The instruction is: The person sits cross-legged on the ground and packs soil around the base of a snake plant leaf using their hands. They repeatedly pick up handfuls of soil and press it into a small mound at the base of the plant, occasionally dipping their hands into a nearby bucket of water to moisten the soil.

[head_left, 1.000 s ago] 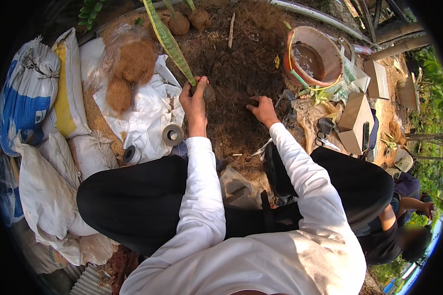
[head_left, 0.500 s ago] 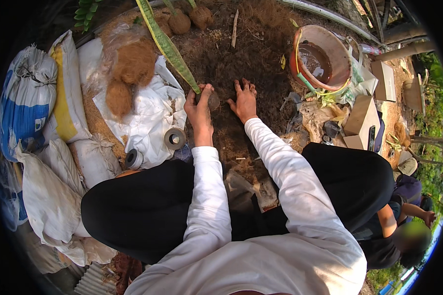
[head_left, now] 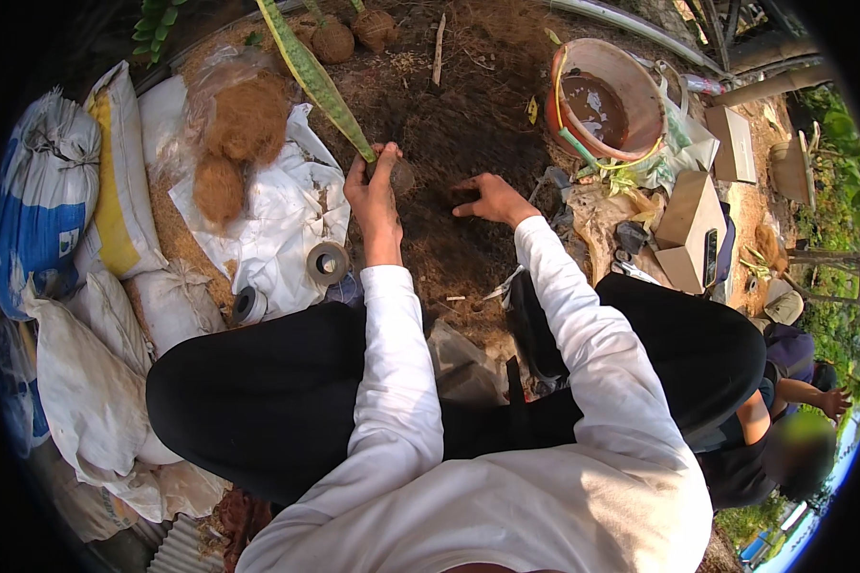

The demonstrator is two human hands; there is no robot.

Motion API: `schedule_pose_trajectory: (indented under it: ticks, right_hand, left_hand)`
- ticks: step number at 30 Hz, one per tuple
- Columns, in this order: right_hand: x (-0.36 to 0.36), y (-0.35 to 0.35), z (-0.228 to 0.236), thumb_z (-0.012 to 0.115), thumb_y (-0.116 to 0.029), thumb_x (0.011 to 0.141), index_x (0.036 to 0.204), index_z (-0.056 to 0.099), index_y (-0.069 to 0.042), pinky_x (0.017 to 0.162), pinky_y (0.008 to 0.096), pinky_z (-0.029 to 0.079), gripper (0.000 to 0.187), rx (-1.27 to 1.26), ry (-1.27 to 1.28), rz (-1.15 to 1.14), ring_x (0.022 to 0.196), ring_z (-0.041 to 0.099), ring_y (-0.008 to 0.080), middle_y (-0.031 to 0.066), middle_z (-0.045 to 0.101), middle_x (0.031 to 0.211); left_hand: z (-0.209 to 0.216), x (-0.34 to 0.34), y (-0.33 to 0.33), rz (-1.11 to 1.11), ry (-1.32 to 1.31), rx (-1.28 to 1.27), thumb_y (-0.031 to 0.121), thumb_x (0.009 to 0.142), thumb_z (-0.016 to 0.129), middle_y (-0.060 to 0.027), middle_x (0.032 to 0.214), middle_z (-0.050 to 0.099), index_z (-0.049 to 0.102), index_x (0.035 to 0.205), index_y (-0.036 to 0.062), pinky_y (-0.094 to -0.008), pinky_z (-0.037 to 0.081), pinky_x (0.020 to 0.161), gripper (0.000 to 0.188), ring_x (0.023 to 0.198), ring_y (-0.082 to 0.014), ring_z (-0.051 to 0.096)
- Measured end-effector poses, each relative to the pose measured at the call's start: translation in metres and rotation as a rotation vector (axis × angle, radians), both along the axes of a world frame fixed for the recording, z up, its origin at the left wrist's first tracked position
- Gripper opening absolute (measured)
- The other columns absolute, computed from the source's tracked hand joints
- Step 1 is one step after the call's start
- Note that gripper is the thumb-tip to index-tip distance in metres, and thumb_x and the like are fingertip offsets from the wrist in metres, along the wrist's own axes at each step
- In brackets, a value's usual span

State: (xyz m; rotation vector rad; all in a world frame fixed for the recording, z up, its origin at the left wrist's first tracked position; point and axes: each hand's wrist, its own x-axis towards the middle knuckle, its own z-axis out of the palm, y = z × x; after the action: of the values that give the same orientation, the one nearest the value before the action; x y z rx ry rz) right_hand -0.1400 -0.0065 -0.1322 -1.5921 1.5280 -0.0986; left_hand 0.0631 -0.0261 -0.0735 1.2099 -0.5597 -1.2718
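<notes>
My left hand [head_left: 379,212] is closed around the base of a long green snake plant leaf [head_left: 320,88], which slants up and away to the left. A round dark ball [head_left: 403,177] shows at the leaf's foot, beside my fingers; the hand partly hides it. To the right, my right hand [head_left: 500,202] is over the dark, fibrous soil [head_left: 449,124], thumb and fingers apart and pointing left. Nothing shows in it. Whether its fingertips touch the soil, I cannot tell.
Left lie brown fibre bundles [head_left: 248,119], a white sheet [head_left: 287,215], two tape rolls [head_left: 313,271] and stuffed sacks [head_left: 53,162]. Two fibre balls with stems [head_left: 333,43] stand at the far side. Right are a bucket [head_left: 652,91] with muddy water and cardboard boxes [head_left: 683,224]. Another person [head_left: 750,458] sits beyond.
My right hand, spread on the soil before, has drawn back and turned its fingers leftward. The left hand keeps its hold on the leaf. The whole view has shifted slightly.
</notes>
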Motion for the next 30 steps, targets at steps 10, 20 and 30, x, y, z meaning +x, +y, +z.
schedule_pose_trajectory:
  ticks: [10,20,30]
  right_hand:
    - [0.065,0.081,-0.036,0.057,-0.068,0.089,0.156,0.012,0.007,0.122,0.0531,0.016,0.11,-0.093,0.388,0.126,0.151,0.005,0.0481,0.0354,0.006,0.16]
    - [0.051,0.05,-0.045,0.034,-0.077,0.093,0.157,0.012,0.005,0.124,0.0496,0.012,0.106,-0.08,0.434,0.172,0.153,0.001,0.0393,0.0246,0.005,0.165]
    - [0.061,0.076,-0.035,0.03,-0.078,0.093,0.157,0.011,0.004,0.124,0.0453,0.015,0.106,0.025,0.331,0.091,0.153,0.008,0.038,0.0239,0.009,0.164]
  left_hand:
    - [-0.003,0.0,0.005,-0.022,0.052,-0.072,0.009,0.089,0.074,-0.003,0.091,0.068,0.067,0.097,0.0047,-0.0269,0.048,0.082,0.012,0.086,-0.0121,0.064]
    - [0.004,-0.006,0.011,-0.033,0.015,-0.06,0.009,0.089,0.075,-0.0032,0.091,0.068,0.067,0.097,0.0043,-0.026,0.048,0.082,0.012,0.085,-0.0114,0.063]
    - [0.018,-0.01,0.017,-0.036,0.022,-0.095,0.011,0.088,0.076,-0.0036,0.091,0.068,0.066,0.096,0.0038,-0.0265,0.047,0.08,0.015,0.084,-0.0116,0.063]
